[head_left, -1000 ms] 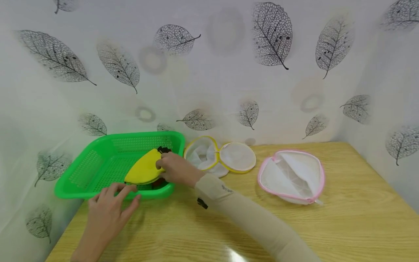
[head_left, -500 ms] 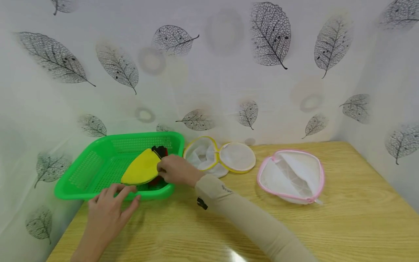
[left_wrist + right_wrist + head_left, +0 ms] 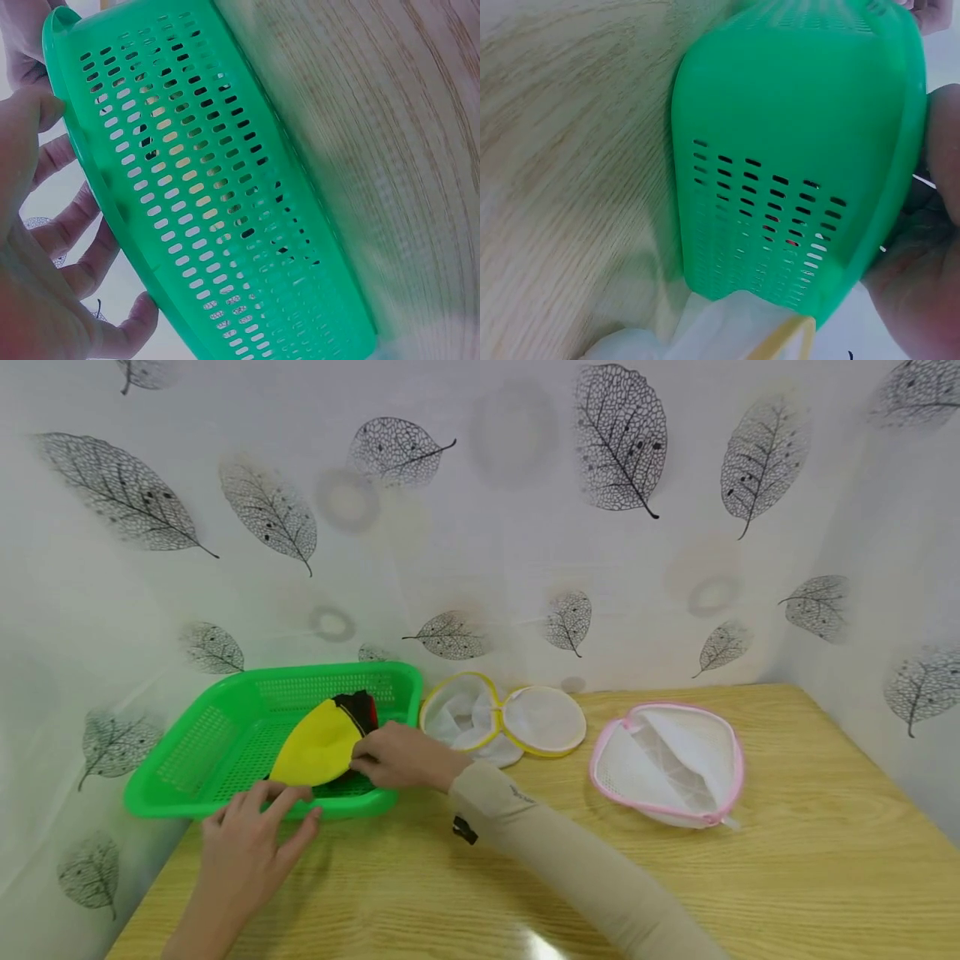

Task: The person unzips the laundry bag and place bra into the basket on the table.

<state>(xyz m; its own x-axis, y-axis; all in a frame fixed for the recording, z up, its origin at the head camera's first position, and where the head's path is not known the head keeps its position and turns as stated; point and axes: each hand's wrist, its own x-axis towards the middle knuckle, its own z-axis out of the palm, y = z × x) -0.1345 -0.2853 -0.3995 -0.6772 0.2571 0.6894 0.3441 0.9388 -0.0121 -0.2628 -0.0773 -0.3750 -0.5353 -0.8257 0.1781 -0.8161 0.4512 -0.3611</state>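
Observation:
A yellow cloth item (image 3: pixel 318 745) with a black edge lies in the green plastic basket (image 3: pixel 217 727), a bit of red showing at its upper right. My right hand (image 3: pixel 401 758) reaches over the basket's right side and pinches the yellow cloth's right edge between thumb and fingers; the fingertips are partly hidden. My left hand (image 3: pixel 251 839) grips the near rim, fingers over the edge and thumb outside. In the left wrist view, the left fingers (image 3: pixel 94 262) show beyond the rim. The right wrist view shows my right hand (image 3: pixel 922 277) above the basket wall, its hold hidden.
A white mesh bag with yellow rims (image 3: pixel 543 720) lies open against the basket's right side. Further right on the wooden table (image 3: pixel 810 843) sits a white mesh bag with pink trim (image 3: pixel 671 764). A leaf-patterned curtain (image 3: pixel 495 552) hangs behind the table.
My right hand has slid slightly toward me along the yellow cloth. The cloth has shifted left and turned, exposing more of its black edge. My left hand stays on the rim.

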